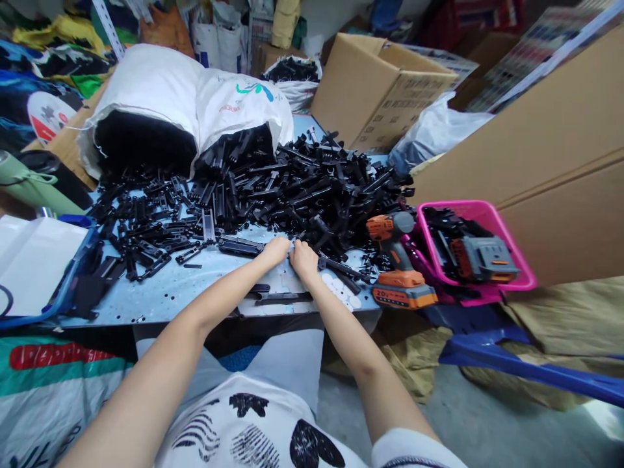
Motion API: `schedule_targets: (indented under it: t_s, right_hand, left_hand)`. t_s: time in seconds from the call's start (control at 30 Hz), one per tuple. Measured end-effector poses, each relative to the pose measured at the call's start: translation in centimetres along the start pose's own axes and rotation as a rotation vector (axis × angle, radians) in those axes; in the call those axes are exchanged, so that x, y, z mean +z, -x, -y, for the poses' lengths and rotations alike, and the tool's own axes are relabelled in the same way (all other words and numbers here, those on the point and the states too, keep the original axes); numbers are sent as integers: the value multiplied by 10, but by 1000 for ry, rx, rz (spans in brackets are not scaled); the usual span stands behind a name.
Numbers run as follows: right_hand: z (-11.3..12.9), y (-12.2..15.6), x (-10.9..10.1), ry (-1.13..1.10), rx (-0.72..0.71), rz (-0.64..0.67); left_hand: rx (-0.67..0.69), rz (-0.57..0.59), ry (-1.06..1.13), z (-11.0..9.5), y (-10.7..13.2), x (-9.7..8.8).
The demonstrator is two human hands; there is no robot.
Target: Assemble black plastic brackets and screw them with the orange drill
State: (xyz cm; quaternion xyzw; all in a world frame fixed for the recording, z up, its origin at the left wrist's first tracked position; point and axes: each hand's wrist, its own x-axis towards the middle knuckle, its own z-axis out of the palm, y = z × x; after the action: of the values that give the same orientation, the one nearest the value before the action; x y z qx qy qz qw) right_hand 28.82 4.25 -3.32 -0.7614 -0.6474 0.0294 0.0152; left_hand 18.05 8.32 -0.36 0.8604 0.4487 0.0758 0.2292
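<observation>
The left hand (275, 250) and right hand (303, 259) curl against the near edge of the heap of black plastic strips (302, 188); whether they grip anything is unclear. Behind the heap a white woven sack (160, 84) spills strips, and right of it a pink plastic basket (487, 288) holds more.

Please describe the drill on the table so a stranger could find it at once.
Find the big heap of black plastic parts on the table. At its right edge, beside the pink basket, stands the drill: the only orange and grey tool outside the basket.

Cardboard boxes (385, 84) crowd around a grey floor (487, 422).
</observation>
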Motion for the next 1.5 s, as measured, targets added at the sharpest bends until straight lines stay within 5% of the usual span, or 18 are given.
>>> schedule_targets:
  t_s: [0.1,0.2,0.23,0.33,0.43,0.73,1.0,1.2,1.5]
  right_hand:
    - [-9,8,1,-118,-14,-57]
    - [-19,24,-2,-383,-130,-115]
    - [-21,31,-4,-485,-184,-126]
    - [-19,51,-18,-711,-375,-96]
    - [-8,67,-35,-765,-482,22]
    - [18,81,-54,-460,-575,230]
    - [43,87,-67,-125,-684,277]
    - [38,91,-60,-215,-662,231]
    - [22,94,-40,-397,-711,113]
  left_hand:
    - [-54,-184,87,23,44,-15]
    - [-125,-609,462,58,112,-20]
    - [-162,-672,569,68,137,-18]
    - [-275,-727,751,87,194,-7]
    - [-291,-731,683,87,219,4]
    - [-15,-576,192,73,218,-7]
    - [-95,-560,165,72,220,-16]
    - [-47,-408,158,75,216,-21]
    - [-9,-501,131,77,215,-6]
